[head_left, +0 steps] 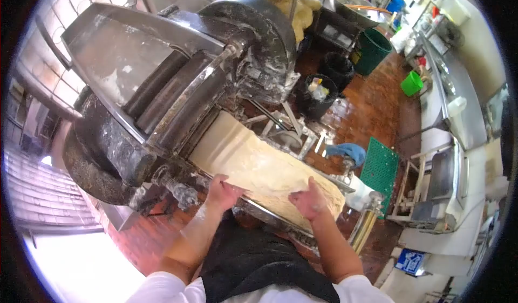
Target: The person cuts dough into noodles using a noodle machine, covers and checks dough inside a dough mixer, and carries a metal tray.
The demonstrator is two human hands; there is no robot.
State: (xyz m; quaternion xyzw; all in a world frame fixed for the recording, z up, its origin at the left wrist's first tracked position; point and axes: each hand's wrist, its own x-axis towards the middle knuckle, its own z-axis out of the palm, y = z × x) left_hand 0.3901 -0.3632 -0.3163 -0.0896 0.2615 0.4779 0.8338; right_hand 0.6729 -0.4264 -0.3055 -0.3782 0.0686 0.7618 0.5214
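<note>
A long sheet of pale dough [259,165] stretches from the rollers of a dough sheeter [172,95] to the lower right, its surface uneven and creased. My left hand [225,193] touches the dough's near edge, close to the machine, thumb and fingers apart. Farther along, my right hand [310,199] rests on the dough near its far-right end, thumb spread away from the fingers. Both hands look dusted with flour, and parts of the fingertips are hard to make out. Beneath the dough runs a metal-edged bed [280,220].
A sloped metal feed tray [116,49] tops the sheeter. Black buckets [315,100] and a dark green bin [371,52] stand on the red tiled floor [372,98] beyond. A blue cloth [348,153] hangs near a green perforated mat [380,171]. Metal counters [458,82] line the right wall.
</note>
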